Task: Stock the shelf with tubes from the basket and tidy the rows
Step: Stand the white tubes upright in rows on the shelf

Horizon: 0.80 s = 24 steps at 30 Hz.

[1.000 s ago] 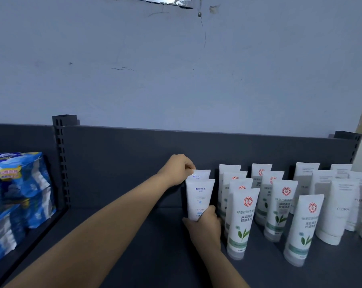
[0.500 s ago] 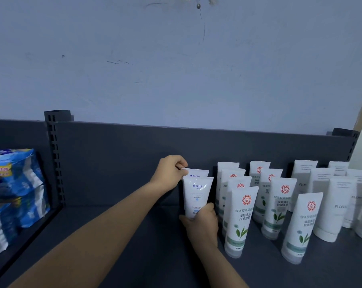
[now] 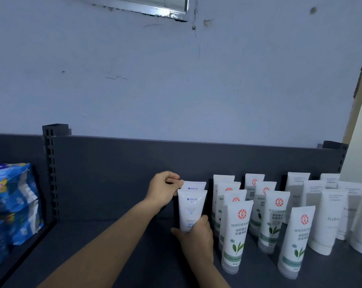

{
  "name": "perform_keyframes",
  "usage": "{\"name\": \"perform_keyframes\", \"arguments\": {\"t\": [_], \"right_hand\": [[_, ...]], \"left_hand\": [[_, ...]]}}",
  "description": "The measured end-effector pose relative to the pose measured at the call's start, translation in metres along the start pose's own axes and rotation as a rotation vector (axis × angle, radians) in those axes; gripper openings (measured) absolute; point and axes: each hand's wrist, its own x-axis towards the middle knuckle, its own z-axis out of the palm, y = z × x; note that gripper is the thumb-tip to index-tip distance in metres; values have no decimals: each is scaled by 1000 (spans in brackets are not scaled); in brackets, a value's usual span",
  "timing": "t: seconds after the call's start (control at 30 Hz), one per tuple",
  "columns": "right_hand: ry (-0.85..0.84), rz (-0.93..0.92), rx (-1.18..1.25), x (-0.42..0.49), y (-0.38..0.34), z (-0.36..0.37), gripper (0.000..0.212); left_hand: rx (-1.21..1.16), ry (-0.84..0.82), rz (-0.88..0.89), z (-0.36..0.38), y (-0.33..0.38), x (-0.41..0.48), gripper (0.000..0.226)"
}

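On the dark grey shelf (image 3: pixel 117 242) two white tubes with blue print stand upright, cap down, one directly behind the other, at the left end of the rows. The left hand (image 3: pixel 163 191) reaches in from the left and is curled at the top left corner of the back tube (image 3: pixel 194 185), thumb and fingertips pinched on its flat upper edge. The right hand (image 3: pixel 194 238) comes up from the near edge and wraps the bottom of the front tube (image 3: pixel 191 208), fingers closed around its lower end, so the cap is hidden.

Just right of this pair stand rows of white tubes with red round logos and green leaves (image 3: pixel 237 231), running from far to near, upright on their caps; the nearest ones stand a little further right. Beyond them, at the far right of the shelf, is a group of plain white tubes with grey lettering (image 3: pixel 330 219).

On the left, past the slotted upright post (image 3: pixel 51 173), blue printed packs (image 3: pixel 13 202) are stacked on the neighbouring shelf section. The basket is not in view
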Motion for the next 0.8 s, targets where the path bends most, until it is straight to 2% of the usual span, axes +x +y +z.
{"name": "perform_keyframes", "arguments": {"t": [0.13,0.23,0.33,0.43,0.53,0.63,0.7,0.8], "right_hand": [[6,25,22,-8,-6,-10,78],[-3,20,-29,-21,-10,-13,102],[-70,76,-6,-39,-21,-18,122],[-143,62,4,-62,-39,-21,126],[-237,-143,-28,-99,-57,-24,118],[-288,-448,39,-142,-68,-28,102],[-326,-660,-8,-172,-74,-29,90],[-391,-954,-98,-219,-79,-26,75]], "left_hand": [[41,4,12,-14,-6,-9,9],[203,-2,62,-31,-10,-23,11],[323,-18,92,-52,-7,-49,18],[499,-35,104,-80,-2,-90,30],[845,-9,158,-106,5,-142,47],[1168,113,203,-131,13,-203,66],[1304,217,131,-150,15,-248,73],[1568,361,-53,-178,14,-326,66]]}}
